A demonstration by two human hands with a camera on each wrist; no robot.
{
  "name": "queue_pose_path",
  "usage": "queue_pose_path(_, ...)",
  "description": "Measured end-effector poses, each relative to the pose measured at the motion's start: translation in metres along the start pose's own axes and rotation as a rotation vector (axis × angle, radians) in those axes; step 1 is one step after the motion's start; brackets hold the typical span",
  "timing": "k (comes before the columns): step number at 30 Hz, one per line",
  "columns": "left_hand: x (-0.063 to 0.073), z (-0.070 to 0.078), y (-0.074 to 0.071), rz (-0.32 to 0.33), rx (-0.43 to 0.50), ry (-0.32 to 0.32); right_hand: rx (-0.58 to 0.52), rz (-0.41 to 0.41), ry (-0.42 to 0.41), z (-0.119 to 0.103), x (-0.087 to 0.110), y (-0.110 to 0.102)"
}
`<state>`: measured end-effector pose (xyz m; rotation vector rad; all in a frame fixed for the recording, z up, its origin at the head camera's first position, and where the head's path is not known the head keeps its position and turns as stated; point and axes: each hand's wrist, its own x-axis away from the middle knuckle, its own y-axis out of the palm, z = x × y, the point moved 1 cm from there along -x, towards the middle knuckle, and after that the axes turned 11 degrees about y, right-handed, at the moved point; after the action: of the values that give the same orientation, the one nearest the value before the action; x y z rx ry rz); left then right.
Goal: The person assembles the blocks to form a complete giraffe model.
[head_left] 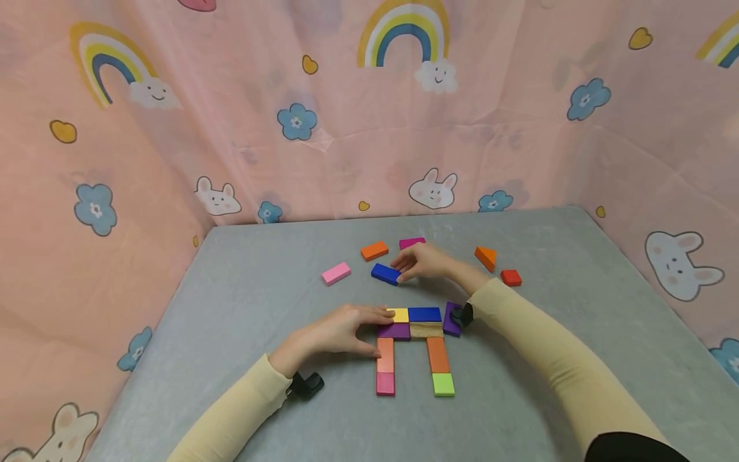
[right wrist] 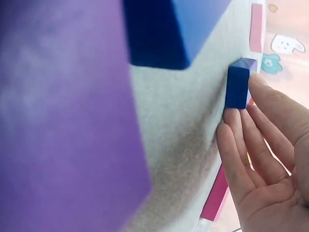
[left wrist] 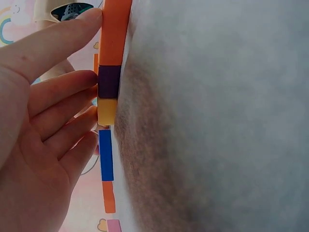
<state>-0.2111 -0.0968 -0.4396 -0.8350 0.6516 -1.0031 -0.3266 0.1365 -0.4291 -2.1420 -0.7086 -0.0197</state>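
Observation:
My right hand (head_left: 430,262) pinches the right end of a blue block (head_left: 384,274) lying behind a flat block figure. In the right wrist view the thumb lies against this blue block (right wrist: 237,87), fingertips at its end. My left hand (head_left: 346,327) rests beside the figure, fingers extended. Its fingertips touch the yellow block (head_left: 401,315), and the thumb is at the upper orange block (head_left: 385,355) of the left column. Next to the yellow one are another blue block (head_left: 424,314), a purple block (head_left: 394,332) and a wood-coloured block (head_left: 426,330).
A pink block (head_left: 336,274), an orange block (head_left: 374,251) and a magenta block (head_left: 412,242) lie farther back. An orange triangle (head_left: 485,258) and a red block (head_left: 510,277) lie right. Beneath the right wrist is a tilted purple block (head_left: 451,319). Pink and green blocks end the columns.

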Motion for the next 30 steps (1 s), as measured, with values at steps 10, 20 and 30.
queue_pose_path(10, -0.001, 0.0, 0.0, 0.002, 0.004, -0.001, -0.052, -0.083, -0.003, 0.002, 0.0, -0.002)
queue_pose_path(20, -0.001, 0.002, -0.001, -0.006, 0.0, -0.012, -0.064, -0.11, -0.019, -0.005, -0.006, -0.003)
queue_pose_path(30, -0.001, 0.003, -0.001, -0.006, -0.001, -0.013, -0.007, -0.152, -0.027, -0.005, -0.014, 0.002)
